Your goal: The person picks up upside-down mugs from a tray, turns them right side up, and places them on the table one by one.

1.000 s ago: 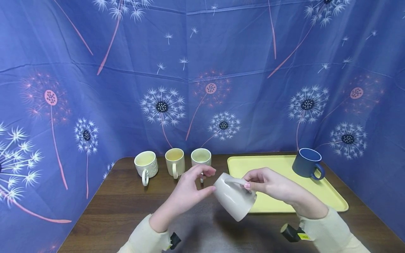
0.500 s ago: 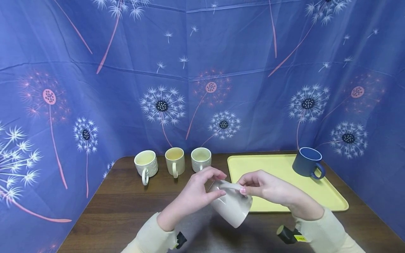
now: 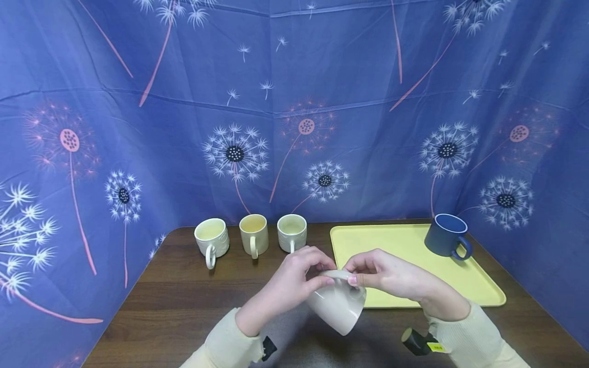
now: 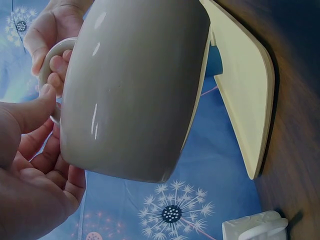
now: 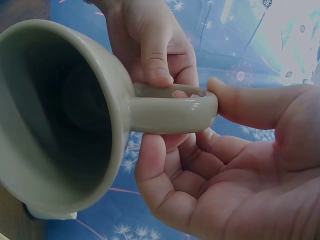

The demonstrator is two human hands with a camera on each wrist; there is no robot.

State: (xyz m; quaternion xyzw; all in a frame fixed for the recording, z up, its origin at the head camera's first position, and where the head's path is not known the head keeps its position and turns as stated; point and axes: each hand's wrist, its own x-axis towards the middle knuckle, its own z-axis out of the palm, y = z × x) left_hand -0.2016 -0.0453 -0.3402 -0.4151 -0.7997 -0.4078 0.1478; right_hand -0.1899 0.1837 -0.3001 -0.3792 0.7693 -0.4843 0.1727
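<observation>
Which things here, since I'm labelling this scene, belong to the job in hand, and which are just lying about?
Job in hand:
pale mug, held by its handle
left hand
right hand

Apparently lying about, untouched:
leftmost cream mug
middle cream mug
rightmost cream mug
yellow tray (might serve the job)
blue mug, standing on it

And there, I slide the left hand (image 3: 294,278) rightward, and now it pinches the handle (image 5: 172,115) of the pale mug (image 3: 338,309)!
</observation>
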